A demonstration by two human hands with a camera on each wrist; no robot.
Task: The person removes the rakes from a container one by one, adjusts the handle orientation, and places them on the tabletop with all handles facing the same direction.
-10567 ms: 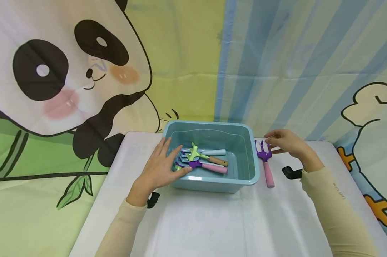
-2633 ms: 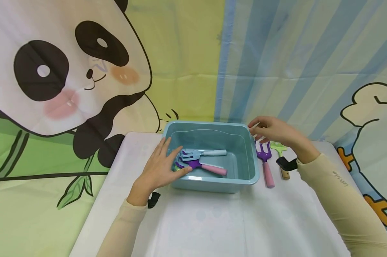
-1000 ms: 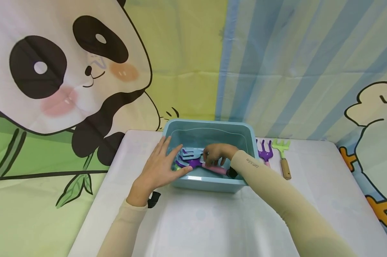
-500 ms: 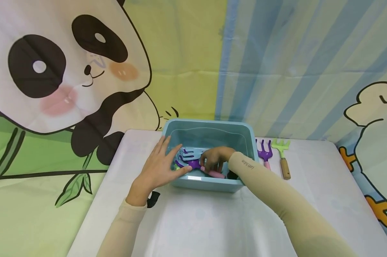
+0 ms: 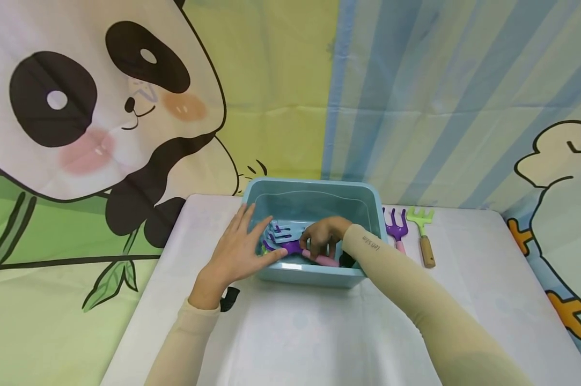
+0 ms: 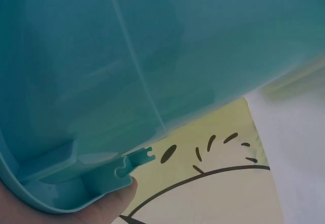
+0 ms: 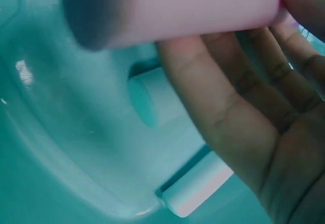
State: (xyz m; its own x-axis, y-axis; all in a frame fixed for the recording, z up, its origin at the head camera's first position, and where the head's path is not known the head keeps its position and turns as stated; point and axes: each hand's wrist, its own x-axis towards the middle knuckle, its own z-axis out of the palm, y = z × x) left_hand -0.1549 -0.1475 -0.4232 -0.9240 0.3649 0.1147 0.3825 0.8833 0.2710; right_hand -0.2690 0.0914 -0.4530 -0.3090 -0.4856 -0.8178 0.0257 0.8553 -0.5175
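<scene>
My left hand (image 5: 240, 247) lies with straight, spread fingers at the left rim of the blue plastic bin (image 5: 314, 276), its thumb reaching over the front edge. In the left wrist view, a fingertip (image 6: 119, 198) shows under the bin's rim. Inside the bin, my right hand (image 5: 325, 236) pinches the pink handle (image 7: 203, 5) of a purple hand rake (image 5: 290, 246). A light blue hand fork (image 5: 285, 231) lies behind it, its handle mostly hidden by my right hand. Two pale handle ends (image 7: 200, 183) show below my fingers in the right wrist view.
Right of the bin, a purple hand fork (image 5: 396, 226) and a green rake with a wooden handle (image 5: 426, 244) lie side by side on the white table (image 5: 300, 332). A cartoon-printed curtain (image 5: 280, 96) hangs behind the table.
The green rake has gone from the bin to the table beside the purple fork. My right hand has come back into the bin, onto the pink handle. My left hand stays put.
</scene>
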